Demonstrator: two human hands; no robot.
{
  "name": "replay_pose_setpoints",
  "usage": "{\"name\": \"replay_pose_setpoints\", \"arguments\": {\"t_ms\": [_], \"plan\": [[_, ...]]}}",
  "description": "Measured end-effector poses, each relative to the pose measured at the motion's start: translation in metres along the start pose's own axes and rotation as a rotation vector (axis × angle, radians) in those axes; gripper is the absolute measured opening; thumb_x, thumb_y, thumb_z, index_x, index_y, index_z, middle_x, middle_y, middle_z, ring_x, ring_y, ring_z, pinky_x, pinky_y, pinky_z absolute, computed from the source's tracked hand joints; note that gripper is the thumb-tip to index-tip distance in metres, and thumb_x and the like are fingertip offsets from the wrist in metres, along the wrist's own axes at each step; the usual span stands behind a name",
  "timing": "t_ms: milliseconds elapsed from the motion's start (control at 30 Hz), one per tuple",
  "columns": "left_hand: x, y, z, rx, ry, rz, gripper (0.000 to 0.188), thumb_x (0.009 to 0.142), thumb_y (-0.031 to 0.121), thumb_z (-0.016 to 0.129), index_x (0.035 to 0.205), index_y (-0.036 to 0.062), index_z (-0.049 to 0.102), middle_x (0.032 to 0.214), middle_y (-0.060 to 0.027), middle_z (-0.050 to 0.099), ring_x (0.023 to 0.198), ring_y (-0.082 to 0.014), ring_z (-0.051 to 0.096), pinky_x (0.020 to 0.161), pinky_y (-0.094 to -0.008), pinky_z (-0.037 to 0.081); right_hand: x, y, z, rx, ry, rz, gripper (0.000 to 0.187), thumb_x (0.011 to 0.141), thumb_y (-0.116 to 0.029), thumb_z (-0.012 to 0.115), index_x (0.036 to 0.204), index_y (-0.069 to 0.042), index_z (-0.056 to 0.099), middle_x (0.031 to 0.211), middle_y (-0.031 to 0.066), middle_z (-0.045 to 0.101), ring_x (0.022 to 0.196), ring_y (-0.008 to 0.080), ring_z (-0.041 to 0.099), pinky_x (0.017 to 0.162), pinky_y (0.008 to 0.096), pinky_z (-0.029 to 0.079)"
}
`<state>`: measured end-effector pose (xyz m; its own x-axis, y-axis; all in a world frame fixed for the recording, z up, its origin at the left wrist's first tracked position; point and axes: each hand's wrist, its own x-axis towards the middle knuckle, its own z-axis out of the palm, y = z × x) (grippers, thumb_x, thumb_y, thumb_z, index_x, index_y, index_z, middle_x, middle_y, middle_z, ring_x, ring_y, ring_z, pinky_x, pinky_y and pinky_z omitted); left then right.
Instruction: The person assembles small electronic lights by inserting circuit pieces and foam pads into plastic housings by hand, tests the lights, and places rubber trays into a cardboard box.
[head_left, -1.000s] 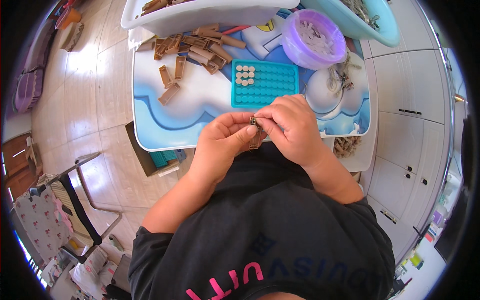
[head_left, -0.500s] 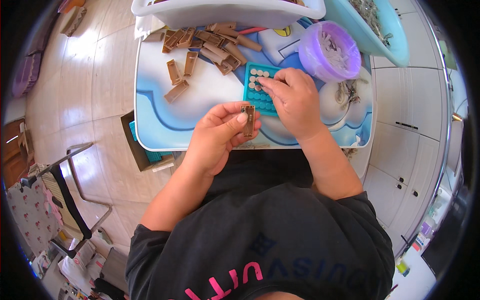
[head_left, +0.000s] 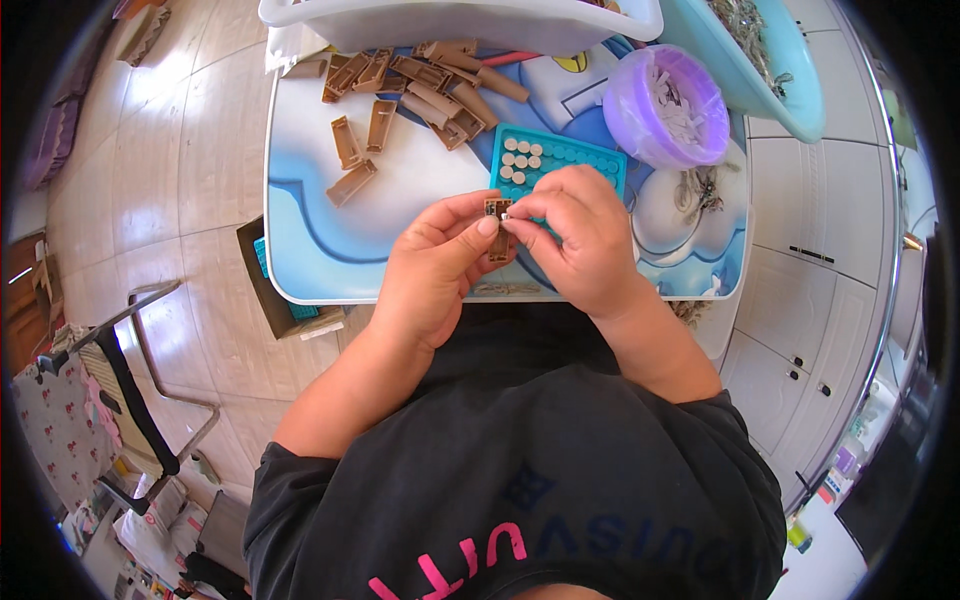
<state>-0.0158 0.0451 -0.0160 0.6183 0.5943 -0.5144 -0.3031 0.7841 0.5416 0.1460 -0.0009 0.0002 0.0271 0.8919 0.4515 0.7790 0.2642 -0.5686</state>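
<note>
Near the table's front edge, my left hand (head_left: 432, 262) grips a small brown plastic casing (head_left: 499, 248), its hollow side facing up. My right hand (head_left: 583, 232) is closed in a pinch at the casing's far end, on a small pale disc (head_left: 506, 216) that shows only partly between the fingertips. Just beyond both hands lies a teal tray (head_left: 592, 157) with round pockets. Several pale discs (head_left: 521, 147) sit on its left side, and my right hand hides part of its near side.
Brown casings (head_left: 430, 102) lie heaped at the far left of the blue-and-white table (head_left: 330, 240). A purple tub (head_left: 715, 150) with white strips stands at the right. Behind are a white bin (head_left: 450, 28) and a pale-blue basin (head_left: 805, 110). An open box (head_left: 262, 285) sits below the left edge.
My right hand has come from the teal tray toward me, bringing a small pale disc to the casing. My left hand still holds the casing in nearly the same place.
</note>
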Motion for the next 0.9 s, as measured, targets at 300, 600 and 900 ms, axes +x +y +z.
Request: {"name": "replay_pose_setpoints", "arguments": {"t_ms": [300,600,900], "plan": [[0.000,0.004,0.006,-0.004,0.050,-0.021,0.027,0.091,0.007,0.058,0.116,-0.0010,0.054,0.104,-0.0107,0.063,0.093,-0.0197,0.063,0.083,-0.0327,0.052,0.007,0.020,-0.002,-0.105,0.039,0.014,0.016,0.066,-0.007,0.072,0.080,-0.006,0.065,0.077,0.0057,0.056,0.072,0.0253,0.054,0.063,0.0365,0.044],[0.000,0.006,0.008,-0.012,0.054,-0.031,0.028,0.091,0.008,0.058,0.117,-0.0014,0.053,0.105,-0.0108,0.063,0.095,-0.0201,0.063,0.083,-0.0324,0.052,0.006,0.026,0.005,-0.138,0.014,-0.010,0.016,0.065,-0.005,0.073,0.077,-0.006,0.062,0.079,0.0059,0.057,0.074,0.0249,0.055,0.064,0.0359,0.044],[0.001,0.003,0.003,-0.021,0.036,-0.025,0.028,0.091,0.007,0.057,0.118,-0.0007,0.052,0.104,-0.0108,0.063,0.093,-0.0189,0.063,0.084,-0.0323,0.051,0.004,0.004,0.002,0.013,0.043,-0.069,0.017,0.065,-0.002,0.073,0.078,-0.004,0.063,0.078,0.0066,0.057,0.071,0.0252,0.055,0.061,0.0357,0.045]]}}
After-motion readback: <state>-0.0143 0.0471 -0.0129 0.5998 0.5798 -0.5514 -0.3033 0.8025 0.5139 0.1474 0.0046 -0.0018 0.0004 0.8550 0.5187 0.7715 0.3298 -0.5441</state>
